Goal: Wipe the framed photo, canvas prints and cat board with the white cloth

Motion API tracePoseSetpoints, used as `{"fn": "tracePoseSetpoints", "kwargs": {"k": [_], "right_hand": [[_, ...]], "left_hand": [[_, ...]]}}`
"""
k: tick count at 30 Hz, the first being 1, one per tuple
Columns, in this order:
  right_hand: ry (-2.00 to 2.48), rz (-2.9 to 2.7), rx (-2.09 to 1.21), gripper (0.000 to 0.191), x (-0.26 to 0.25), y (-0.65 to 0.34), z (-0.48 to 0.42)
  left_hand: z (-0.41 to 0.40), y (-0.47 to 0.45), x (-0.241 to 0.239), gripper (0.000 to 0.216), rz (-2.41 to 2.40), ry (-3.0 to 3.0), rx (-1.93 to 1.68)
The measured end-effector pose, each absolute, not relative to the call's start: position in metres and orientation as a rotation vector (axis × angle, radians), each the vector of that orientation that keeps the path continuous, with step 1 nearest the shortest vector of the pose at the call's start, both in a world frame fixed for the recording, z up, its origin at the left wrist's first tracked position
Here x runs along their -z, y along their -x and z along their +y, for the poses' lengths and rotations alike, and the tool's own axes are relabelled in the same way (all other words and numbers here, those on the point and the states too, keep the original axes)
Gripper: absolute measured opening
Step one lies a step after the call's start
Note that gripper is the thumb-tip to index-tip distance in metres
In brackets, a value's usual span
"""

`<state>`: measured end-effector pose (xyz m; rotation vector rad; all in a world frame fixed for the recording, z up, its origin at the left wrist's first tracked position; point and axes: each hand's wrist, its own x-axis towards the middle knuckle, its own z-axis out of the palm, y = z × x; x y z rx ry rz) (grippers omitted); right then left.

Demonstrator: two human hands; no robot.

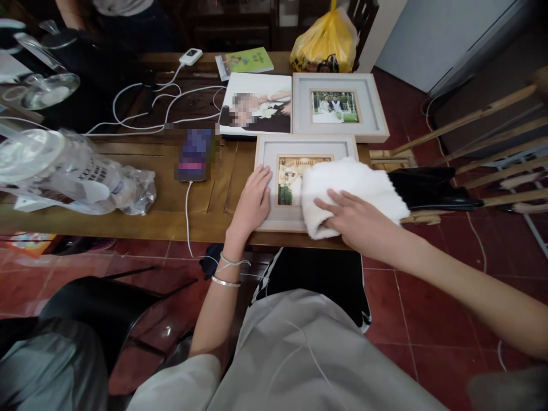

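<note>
A light wood picture frame (280, 220) with a pale mat and a small photo lies flat near the table's front edge. My left hand (254, 197) grips its left side, fingers bent over the border. Over the right part of the frame is a folded white towel (363, 182), hiding some of the photo and the frame's right edge. My right hand (349, 217) presses on the towel from above, fingers partly spread and holding its front fold. Behind lie a second picture frame (372, 108) with a couple's photo and a white photo panel (261, 85), both touching or nearly touching the near frame.
A phone (194, 157) on a white cable lies left of the frame. Farther left are a plastic-wrapped container (81, 168) and a black appliance (85, 74). A green booklet (250, 60) and yellow bag (327, 43) are at the back. A wooden chair (479, 142) stands right.
</note>
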<state>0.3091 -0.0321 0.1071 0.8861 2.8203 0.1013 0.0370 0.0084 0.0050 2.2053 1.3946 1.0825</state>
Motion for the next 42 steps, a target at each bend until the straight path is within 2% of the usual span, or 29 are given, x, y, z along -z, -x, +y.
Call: {"fn": "tracePoseSetpoints", "kwargs": {"k": [5, 14, 26, 29, 37, 42], "right_hand": [[-0.907, 2.790, -0.190, 0.028, -0.112, -0.317, -0.035], [-0.962, 2.822, -0.091, 0.031, -0.107, -0.222, -0.044], [-1.232, 2.755, -0.354, 0.029, -0.098, -0.355, -0.066], [-1.274, 2.751, -0.342, 0.030, -0.093, -0.356, -0.040], [-1.520, 2.883, -0.361, 0.049, -0.087, -0.316, 0.076], [-1.219, 3.014, -0.450, 0.040, -0.085, -0.226, 0.093]], "left_hand": [[0.009, -0.038, -0.001, 0.047, 1.402, -2.193, -1.125], [0.012, -0.035, 0.000, 0.047, 1.394, -2.201, -1.126], [0.015, -0.030, 0.003, 0.059, 1.339, -2.298, -1.068], [0.014, -0.030, 0.001, 0.061, 1.365, -2.344, -1.028], [0.012, -0.030, 0.000, 0.065, 1.383, -2.350, -1.022], [0.013, -0.029, 0.001, 0.062, 1.401, -2.343, -1.019]]}}
